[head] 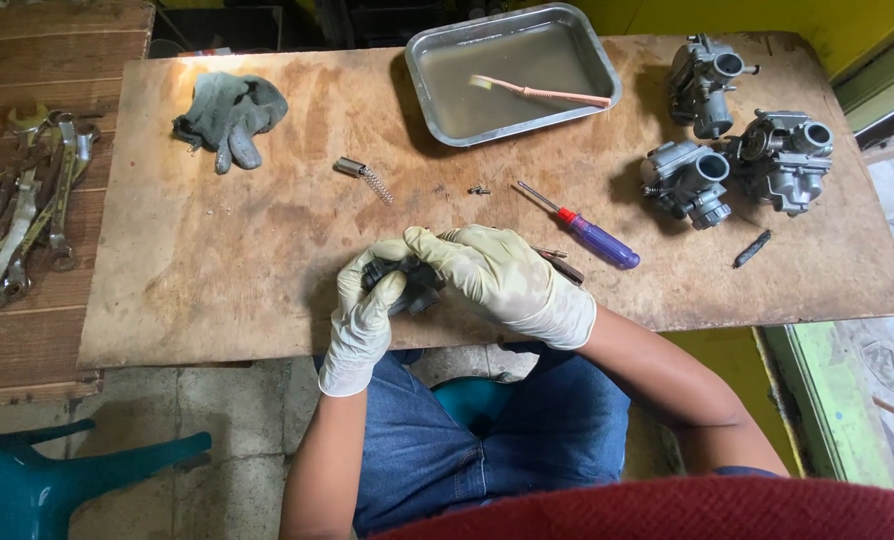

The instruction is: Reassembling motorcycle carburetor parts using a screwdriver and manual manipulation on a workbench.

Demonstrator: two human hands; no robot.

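Red cloth (687,510), cut off; hands (447,285) hiding dark part (412,285).

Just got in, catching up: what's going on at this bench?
A person in pale gloves holds a small dark carburetor part in both hands, left hand and right hand, over a worn wooden board. A purple-handled screwdriver lies beside them. Three carburetors sit at the far right, and a toothbrush rests in a metal tray.
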